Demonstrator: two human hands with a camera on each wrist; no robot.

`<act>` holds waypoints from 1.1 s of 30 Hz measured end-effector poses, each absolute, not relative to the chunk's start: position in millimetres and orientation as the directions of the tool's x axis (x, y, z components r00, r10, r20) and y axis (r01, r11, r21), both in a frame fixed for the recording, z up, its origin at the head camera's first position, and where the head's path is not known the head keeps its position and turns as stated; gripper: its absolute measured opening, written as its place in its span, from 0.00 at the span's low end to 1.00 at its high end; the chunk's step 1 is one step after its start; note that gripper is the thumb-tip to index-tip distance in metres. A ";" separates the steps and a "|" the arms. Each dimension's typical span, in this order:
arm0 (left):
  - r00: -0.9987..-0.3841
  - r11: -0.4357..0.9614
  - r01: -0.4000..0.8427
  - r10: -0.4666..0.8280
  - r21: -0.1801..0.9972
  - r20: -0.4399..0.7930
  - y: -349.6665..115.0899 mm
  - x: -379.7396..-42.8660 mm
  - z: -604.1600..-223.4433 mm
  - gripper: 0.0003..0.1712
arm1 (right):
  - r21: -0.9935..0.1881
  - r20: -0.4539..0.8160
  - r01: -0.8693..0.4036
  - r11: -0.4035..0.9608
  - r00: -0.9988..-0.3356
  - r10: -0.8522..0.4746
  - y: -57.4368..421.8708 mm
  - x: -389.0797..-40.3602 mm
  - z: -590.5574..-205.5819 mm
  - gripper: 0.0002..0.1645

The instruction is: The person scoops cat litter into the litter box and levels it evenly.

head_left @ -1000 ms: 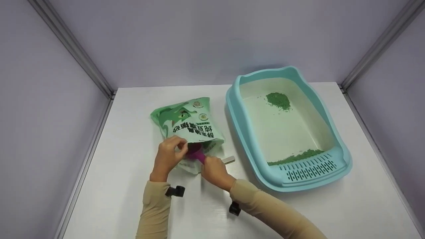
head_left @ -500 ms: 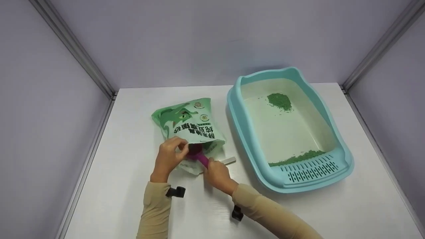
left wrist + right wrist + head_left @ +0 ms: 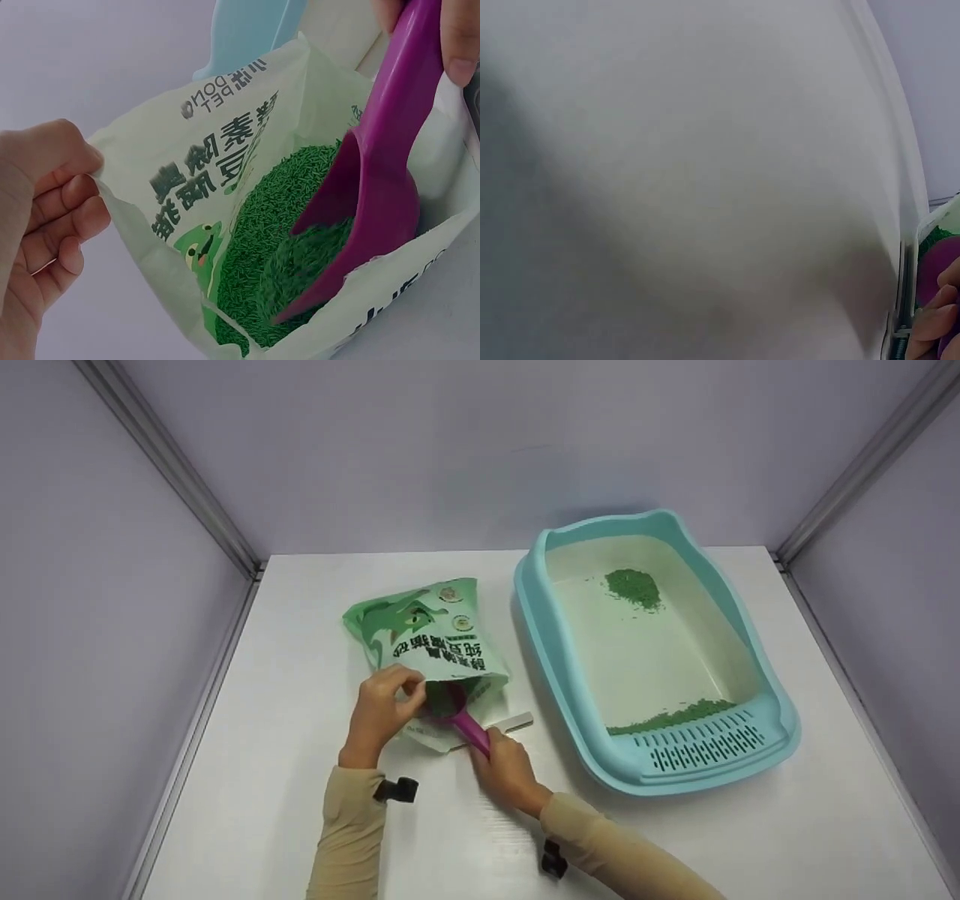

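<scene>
A green and white cat litter bag (image 3: 427, 641) lies on the table with its mouth toward me. My left hand (image 3: 379, 712) pinches the upper edge of that mouth between thumb and forefinger. The handle of a purple scoop (image 3: 471, 730) is in the grip of my right hand (image 3: 510, 772). In the left wrist view, the scoop (image 3: 390, 172) tilts down inside the bag, its tip among green pellets (image 3: 292, 184); some loose pellets lie in its bowl. Only a few fingers (image 3: 934, 322) of the right hand show at the edge of the right wrist view.
A light blue litter tray (image 3: 553, 649) stands right of the bag, with a heap of green pellets (image 3: 634, 587) at its far end and more along its near end. A pale flat strip (image 3: 517, 722) lies beside the bag's mouth. Walls enclose the table behind and at both sides.
My right hand has moved toward me and to the right, drawing the scoop handle further out of the bag's mouth. The left hand keeps its place on the bag's edge.
</scene>
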State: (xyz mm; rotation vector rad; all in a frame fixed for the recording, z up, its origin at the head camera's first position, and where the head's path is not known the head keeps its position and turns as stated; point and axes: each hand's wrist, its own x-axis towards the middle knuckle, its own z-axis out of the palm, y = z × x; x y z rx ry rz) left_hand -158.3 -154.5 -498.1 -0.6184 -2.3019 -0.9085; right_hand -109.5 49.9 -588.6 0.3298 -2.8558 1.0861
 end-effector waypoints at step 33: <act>-0.765 0.693 0.535 0.153 0.484 0.626 -149.7 -157.0 -496.1 0.03 | -0.656 0.287 -0.401 0.640 -0.916 -0.280 144.2 -72.3 -579.7 0.11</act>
